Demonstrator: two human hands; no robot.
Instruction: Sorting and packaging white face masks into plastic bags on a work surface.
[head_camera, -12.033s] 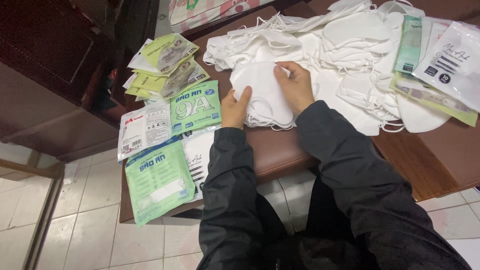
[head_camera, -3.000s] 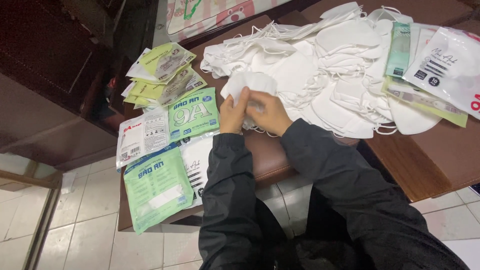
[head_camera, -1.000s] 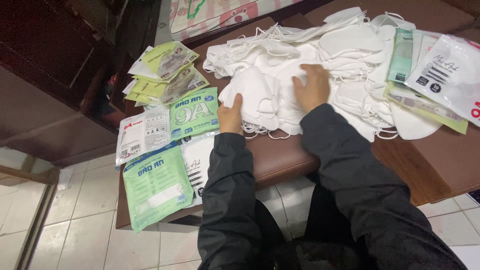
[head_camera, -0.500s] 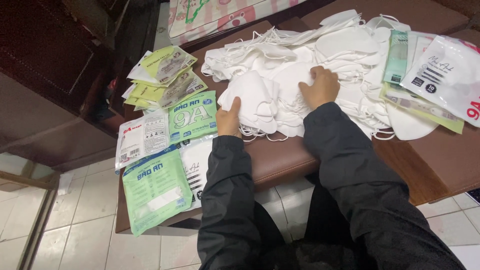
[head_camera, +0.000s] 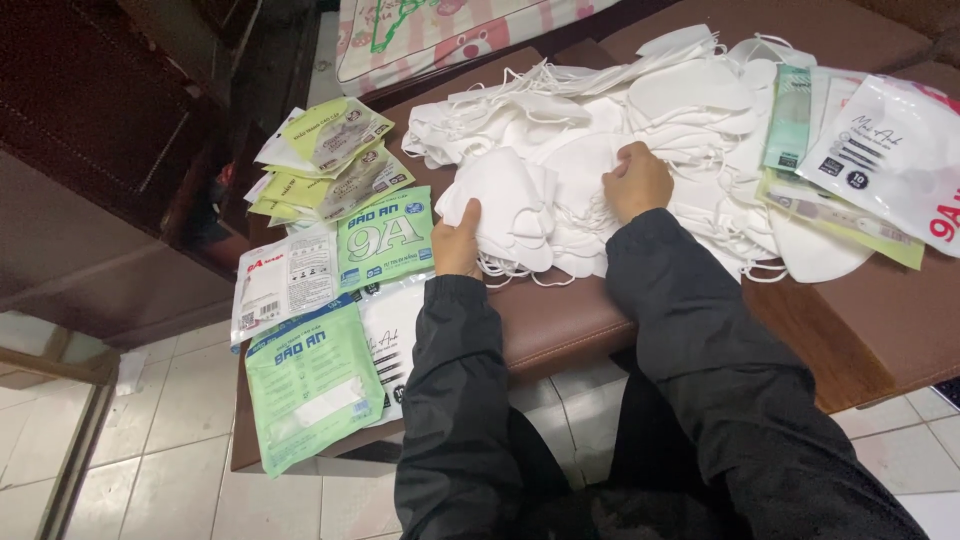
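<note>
Nearest: pale green rectangular plastic pouch (head_camera: 312, 392) at brown counter (head_camera: 560, 325) edge. Green-white square packet (head_camera: 385, 238) beyond. Left hand (head_camera: 458, 243), fingers pressed together, touches heap of white cloth face masks (head_camera: 590, 160); right hand (head_camera: 637, 182) curled on it. Yellow-green packets (head_camera: 325, 160) farthest left.

Both arms were covered by long black sleeves of a smooth, slightly shiny jacket, creased at the elbows and ending in plain cuffs at the wrists. The hands, left hand (head_camera: 458, 243) and right hand (head_camera: 636, 180), were bare, without gloves.
</note>
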